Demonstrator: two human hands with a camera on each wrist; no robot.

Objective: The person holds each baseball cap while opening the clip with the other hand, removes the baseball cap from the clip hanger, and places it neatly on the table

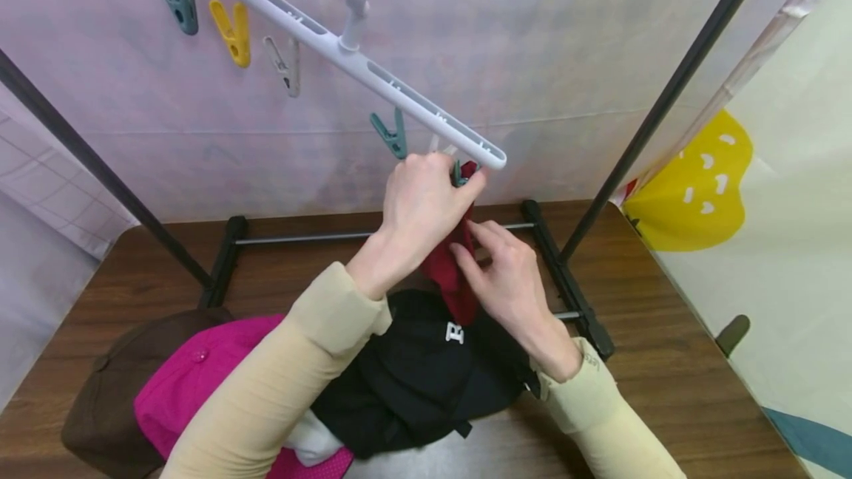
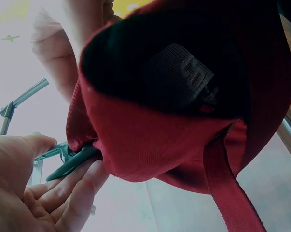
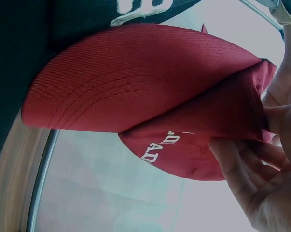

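The left hand [image 1: 419,202], raised with arm extended, pinched a teal clip [image 2: 70,162] on the white hanger [image 1: 373,69]. The right hand [image 1: 509,276] gripped the red cap [image 3: 145,96] hanging just below, above the table [image 1: 665,361].

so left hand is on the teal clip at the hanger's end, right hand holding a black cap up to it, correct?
Not quite. The cap held by the right hand is red, not black, as the head view shows; the black cap lies on the table. The left hand does pinch the teal clip.
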